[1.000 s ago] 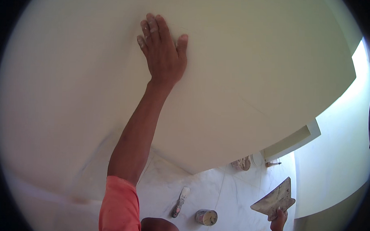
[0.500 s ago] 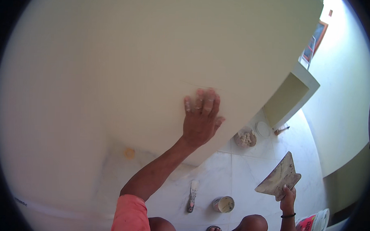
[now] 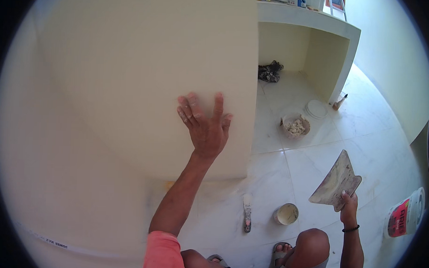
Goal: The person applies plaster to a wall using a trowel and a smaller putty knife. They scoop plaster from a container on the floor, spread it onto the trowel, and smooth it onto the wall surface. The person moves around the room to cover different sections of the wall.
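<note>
My left hand [image 3: 208,129] lies against a smooth cream wall [image 3: 132,65], close to its right-hand edge. The fingers are spread, with white smears on several of them, and hold nothing. Out to the right, my right hand [image 3: 348,207] grips the short handle of a flat, wide-bladed putty board [image 3: 338,182], its face smeared with dried filler. Between my arms, a putty knife [image 3: 247,214] with a coated blade rests on the floor. Beside it stands a small round tin [image 3: 286,214] with pale paste inside.
Farther off, a tub [image 3: 296,127] of lumpy filler sits near a round white lid [image 3: 316,108] and a brush [image 3: 340,102]. Black crumpled plastic [image 3: 271,72] lies under a built-in counter [image 3: 309,19]. A white bucket [image 3: 406,214] with a red label stands at far right.
The view has turned, bringing the counter recess into sight. My left hand's fingers have spread from closer together while staying at the wall. My right hand still holds the putty board.
</note>
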Motion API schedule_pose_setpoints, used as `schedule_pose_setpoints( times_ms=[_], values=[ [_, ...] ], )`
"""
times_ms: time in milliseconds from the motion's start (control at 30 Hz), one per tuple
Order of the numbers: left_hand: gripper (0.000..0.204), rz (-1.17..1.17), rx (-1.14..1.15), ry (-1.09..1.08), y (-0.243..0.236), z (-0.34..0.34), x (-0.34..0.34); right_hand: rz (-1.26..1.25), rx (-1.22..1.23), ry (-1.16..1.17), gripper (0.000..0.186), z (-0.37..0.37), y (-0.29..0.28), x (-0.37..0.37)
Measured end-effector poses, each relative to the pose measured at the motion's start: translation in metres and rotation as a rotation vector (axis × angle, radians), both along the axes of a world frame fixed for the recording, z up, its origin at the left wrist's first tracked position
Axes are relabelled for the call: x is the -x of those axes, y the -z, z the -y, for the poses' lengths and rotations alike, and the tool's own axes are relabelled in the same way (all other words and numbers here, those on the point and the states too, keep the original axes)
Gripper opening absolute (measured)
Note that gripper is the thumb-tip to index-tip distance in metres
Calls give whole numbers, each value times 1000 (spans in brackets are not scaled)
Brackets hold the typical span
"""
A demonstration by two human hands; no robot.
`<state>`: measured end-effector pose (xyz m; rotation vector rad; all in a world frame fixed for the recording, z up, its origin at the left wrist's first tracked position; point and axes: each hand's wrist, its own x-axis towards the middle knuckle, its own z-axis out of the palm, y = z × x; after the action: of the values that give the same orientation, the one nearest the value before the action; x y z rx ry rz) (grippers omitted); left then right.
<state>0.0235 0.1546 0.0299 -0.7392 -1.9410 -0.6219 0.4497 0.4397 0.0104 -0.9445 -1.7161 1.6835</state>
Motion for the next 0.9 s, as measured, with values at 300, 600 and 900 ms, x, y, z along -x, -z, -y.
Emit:
schedule_pose_setpoints(
  times_ms=[300, 600, 900],
  values=[
    [67, 36, 107, 2, -35, -18, -13, -117, 152, -22, 40, -22, 28, 10],
    [67, 120, 112, -12, -48, -44, -26, -105, 271, -12, 47, -31, 49, 0],
    [75, 161, 100, -179, -20, -13, 16, -104, 222, -14, 52, -32, 60, -4]
  ],
)
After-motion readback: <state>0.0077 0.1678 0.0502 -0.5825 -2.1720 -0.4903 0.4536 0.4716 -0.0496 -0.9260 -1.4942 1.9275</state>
